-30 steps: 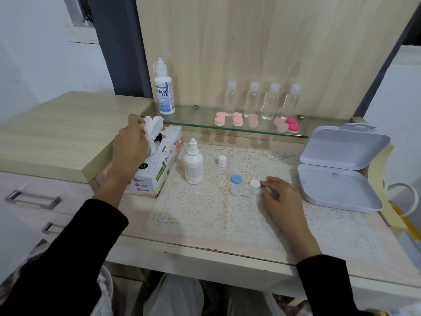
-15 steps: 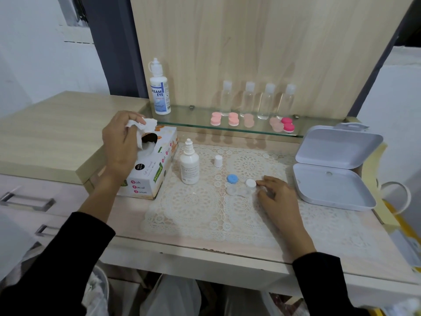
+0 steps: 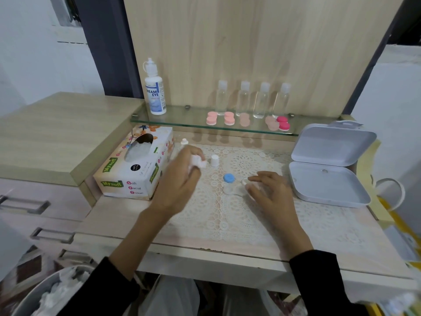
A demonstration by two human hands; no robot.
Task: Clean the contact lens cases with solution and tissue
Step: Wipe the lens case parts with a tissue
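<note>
My left hand (image 3: 180, 179) is over the left part of the lace mat (image 3: 227, 215). Its fingers are curled tight around a wad of tissue (image 3: 198, 162), and a crumpled corner pokes out past the fingertips; I judge that corner to be the wiping end. The clear contact lens case (image 3: 231, 189) lies flat near the middle of the mat. Its blue cap (image 3: 229, 178) is off and set just on the far side of it, which leaves that well open to be wiped.

My right hand (image 3: 268, 190) sits at the case's right end with the fingers loosely bent toward it, probably to keep the light case from sliding. The view is smeared there, so I cannot tell whether the hand pinches the case or only rests against it.

The dropper bottle (image 3: 184, 141) stands behind the left hand with only its nozzle showing. Its small white cap (image 3: 214, 160) is upright on the mat just right of the tissue, so the solution is uncapped and within reach. The tissue box (image 3: 136, 165) sits at the left, opening upward.

On the glass shelf (image 3: 186, 120) at the far side stand the Dream Eye solution bottle (image 3: 155, 92) and a row of pink lens cases (image 3: 219, 118), which I take to be waiting their turn. The step in hand looks like bringing tissue to the open well; the wad is near the case but apart from it.
</note>
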